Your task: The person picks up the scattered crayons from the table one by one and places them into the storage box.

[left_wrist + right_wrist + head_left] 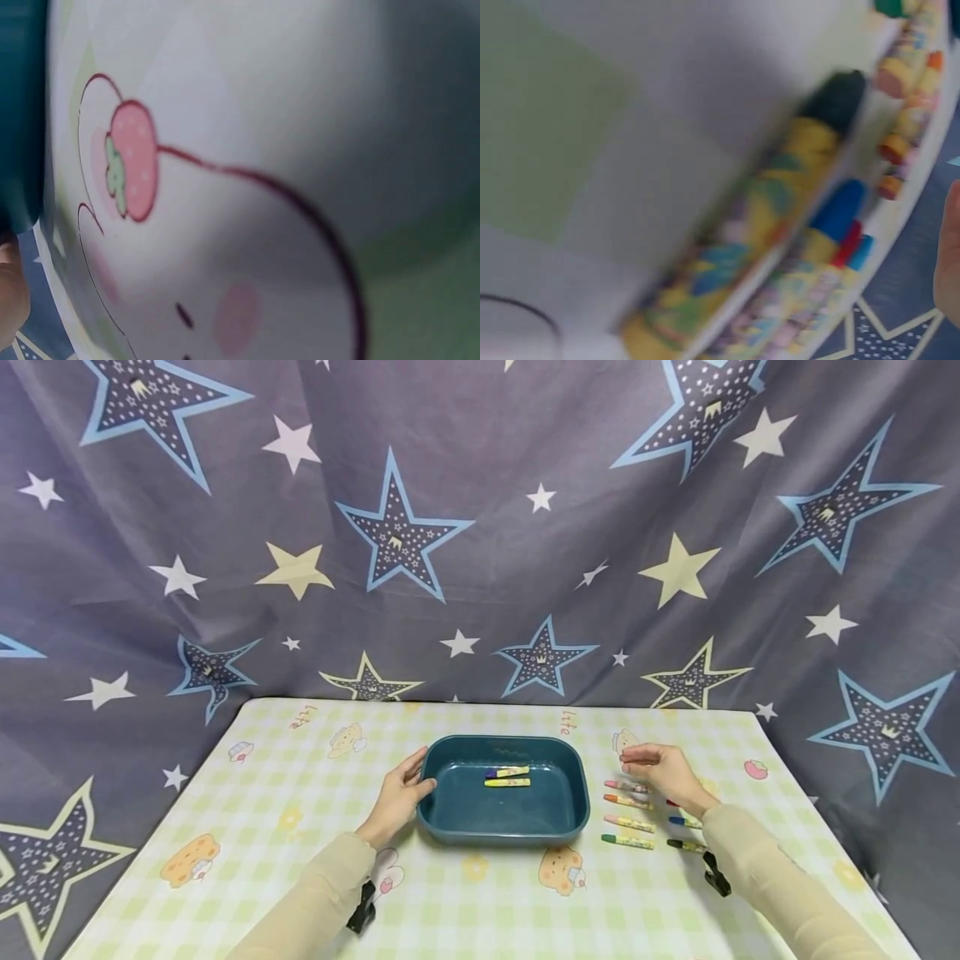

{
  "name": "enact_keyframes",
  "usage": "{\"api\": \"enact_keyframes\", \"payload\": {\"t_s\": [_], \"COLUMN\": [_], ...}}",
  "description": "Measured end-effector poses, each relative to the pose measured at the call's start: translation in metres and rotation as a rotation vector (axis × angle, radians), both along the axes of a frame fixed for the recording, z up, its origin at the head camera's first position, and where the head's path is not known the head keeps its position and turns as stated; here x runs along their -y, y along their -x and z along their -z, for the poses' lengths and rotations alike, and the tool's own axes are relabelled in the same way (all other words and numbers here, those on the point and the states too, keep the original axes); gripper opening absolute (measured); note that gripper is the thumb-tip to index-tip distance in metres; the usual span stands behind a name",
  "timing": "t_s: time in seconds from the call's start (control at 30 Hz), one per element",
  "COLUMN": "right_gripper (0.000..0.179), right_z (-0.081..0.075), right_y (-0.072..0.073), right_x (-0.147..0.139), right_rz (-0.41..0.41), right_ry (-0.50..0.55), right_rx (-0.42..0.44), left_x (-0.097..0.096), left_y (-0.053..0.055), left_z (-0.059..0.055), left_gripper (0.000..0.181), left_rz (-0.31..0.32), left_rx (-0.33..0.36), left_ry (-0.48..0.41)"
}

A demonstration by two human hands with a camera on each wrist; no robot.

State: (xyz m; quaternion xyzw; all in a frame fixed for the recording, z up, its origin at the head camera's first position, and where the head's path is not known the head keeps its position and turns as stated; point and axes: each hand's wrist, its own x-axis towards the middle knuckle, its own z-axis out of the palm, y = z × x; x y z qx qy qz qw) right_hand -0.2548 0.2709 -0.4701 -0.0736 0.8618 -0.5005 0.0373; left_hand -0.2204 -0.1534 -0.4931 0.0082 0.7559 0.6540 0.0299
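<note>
A dark teal plastic tray [502, 838] stands on the table, holding a purple crayon [507, 772] and a yellow crayon [507, 783]. At its left end, my left hand [399, 795] holds the rim, thumb over the edge and fingers along the outer wall. To the tray's right, my right hand [663, 772] hovers near the far end of the crayon rows, fingers loosely bent with nothing visible in them. Below it lie pink [627, 787], orange [628, 802], peach [630, 823] and green [628, 842] crayons. The right forearm partly covers a second row.
That second row includes black [735, 232], blue [840, 214], red [847, 244] and light blue [861, 252] crayons. A green-and-white checked cloth [247, 893] with cartoon prints covers the table. Behind it hangs a grey star-patterned curtain [487, 560].
</note>
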Motion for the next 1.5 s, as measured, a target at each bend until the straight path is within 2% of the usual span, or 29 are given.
{"api": "enact_keyframes", "payload": {"t_s": [0.13,0.27,0.43,0.6,0.8,0.93,1.1,1.23,1.37,1.5], "right_gripper": [0.030,0.029,0.030,0.021,0.016,0.014,0.015,0.017,0.017,0.019], "right_z": [0.013,0.019,0.027,0.037,0.040,0.035,0.020,0.009,0.000,-0.007], "right_y": [-0.002,-0.005,-0.011,-0.014,-0.016,-0.011,-0.008,-0.007,-0.003,-0.001], "right_x": [-0.005,-0.009,-0.014,-0.013,-0.011,-0.006,0.000,0.004,0.007,0.008], "right_rz": [0.001,0.011,-0.019,-0.028,-0.060,-0.055,-0.053,-0.049,-0.026,0.001], "right_ry": [-0.041,-0.067,-0.102,-0.147,-0.190,-0.191,-0.160,-0.201,-0.197,-0.184], "right_rx": [0.042,0.076,0.056,0.017,-0.010,-0.024,-0.009,-0.028,-0.056,-0.082], "left_x": [-0.001,-0.003,-0.005,-0.006,-0.005,-0.004,-0.002,-0.001,-0.001,-0.002], "left_y": [0.000,0.000,-0.003,-0.009,-0.012,-0.008,-0.004,-0.005,-0.002,0.000], "left_z": [0.001,0.001,0.006,0.011,0.010,0.006,0.005,0.005,0.001,-0.002], "left_gripper": [0.060,0.060,0.060,0.059,0.059,0.059,0.058,0.059,0.058,0.058], "left_rz": [-0.008,-0.008,-0.011,-0.014,-0.002,-0.015,-0.019,-0.015,-0.008,-0.003], "left_rx": [0.000,-0.003,0.010,0.007,0.018,0.014,0.012,0.031,-0.003,-0.009], "left_ry": [0.017,0.018,0.005,-0.010,-0.008,0.000,0.006,0.023,0.011,-0.007]}}
